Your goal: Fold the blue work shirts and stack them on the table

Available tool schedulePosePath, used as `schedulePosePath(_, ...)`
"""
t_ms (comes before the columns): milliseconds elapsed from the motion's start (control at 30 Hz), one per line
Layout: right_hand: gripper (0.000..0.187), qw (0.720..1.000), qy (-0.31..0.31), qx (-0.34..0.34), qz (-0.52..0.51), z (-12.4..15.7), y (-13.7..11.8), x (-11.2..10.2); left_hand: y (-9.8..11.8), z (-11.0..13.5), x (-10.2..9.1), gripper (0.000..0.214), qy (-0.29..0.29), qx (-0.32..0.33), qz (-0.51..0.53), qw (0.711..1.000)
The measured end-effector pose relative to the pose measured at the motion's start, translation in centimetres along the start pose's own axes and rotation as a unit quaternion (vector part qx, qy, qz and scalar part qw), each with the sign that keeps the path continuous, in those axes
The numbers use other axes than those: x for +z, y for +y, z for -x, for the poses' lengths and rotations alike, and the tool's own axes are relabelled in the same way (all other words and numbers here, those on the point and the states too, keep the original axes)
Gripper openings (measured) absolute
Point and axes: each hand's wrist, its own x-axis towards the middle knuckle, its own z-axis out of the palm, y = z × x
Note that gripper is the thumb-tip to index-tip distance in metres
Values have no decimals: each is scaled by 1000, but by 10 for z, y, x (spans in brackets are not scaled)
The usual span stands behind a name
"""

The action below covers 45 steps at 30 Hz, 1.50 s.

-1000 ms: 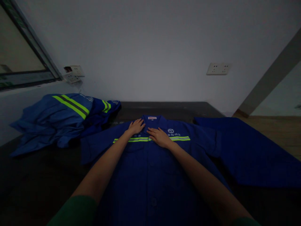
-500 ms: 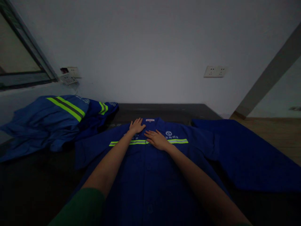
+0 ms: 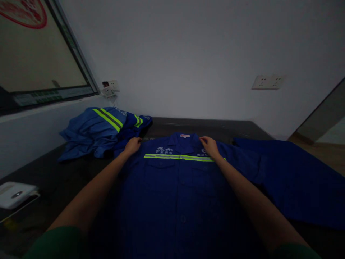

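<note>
A dark blue work jacket [image 3: 161,180] lies spread face up, its collar toward the wall. A yellow-green and grey reflective stripe crosses its chest, with white printing above it. My left hand [image 3: 133,145] is closed at the shoulder on the left, thumb and fingertips pinching the cloth. At the other shoulder, close to the collar, my right hand [image 3: 210,146] pinches the jacket in the same way. My right hand and forearm cover part of the stripe and of the printing on that side.
The jacket lies on a dark table [image 3: 205,126] against a wall. Crumpled blue clothes [image 3: 94,131] with reflective stripes are heaped at the back left. Blue cloth [image 3: 302,180] lies flat on the right. A white device [image 3: 17,194] sits at the left, below a window [image 3: 45,61].
My hands have moved apart from the middle of the chest to the two shoulders, and their flat fingers have closed on the cloth. The view has turned left, bringing the white device in.
</note>
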Motion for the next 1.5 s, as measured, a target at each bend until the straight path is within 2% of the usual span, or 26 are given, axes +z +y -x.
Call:
schedulePosePath(100,33,995,21,86,38,-11,38,-26,-28,3,-3,33,-15,-21,-10,1000)
schedulePosePath(200,28,990,13,128,63,-20,57,-30,-25,-2,8,31,-12,-21,-13,1000)
schedulePosePath(300,24,989,3,129,69,-34,55,-16,1,-17,24,32,-4,1,-3,1000)
schedulePosePath(433,19,991,-13,115,71,-53,46,6,53,-49,48,30,0,50,29,998)
schedulePosePath(533,15,992,-29,97,71,-61,47,15,91,-70,67,31,2,72,55,996)
schedulePosePath(667,18,994,-42,72,72,-64,57,19,118,-89,88,27,-1,66,75,995)
schedulePosePath(867,19,993,-52,64,84,-70,63,24,118,-98,97,19,-17,67,77,995)
schedulePosePath(1100,28,988,-59,69,127,-74,58,29,122,-103,99,26,-21,63,70,995)
schedulePosePath(1300,29,985,-57,41,160,-67,54,31,112,-125,91,20,-81,79,138,984)
schedulePosePath(1500,26,982,-57,33,176,-66,57,33,98,-128,76,22,-155,132,243,948)
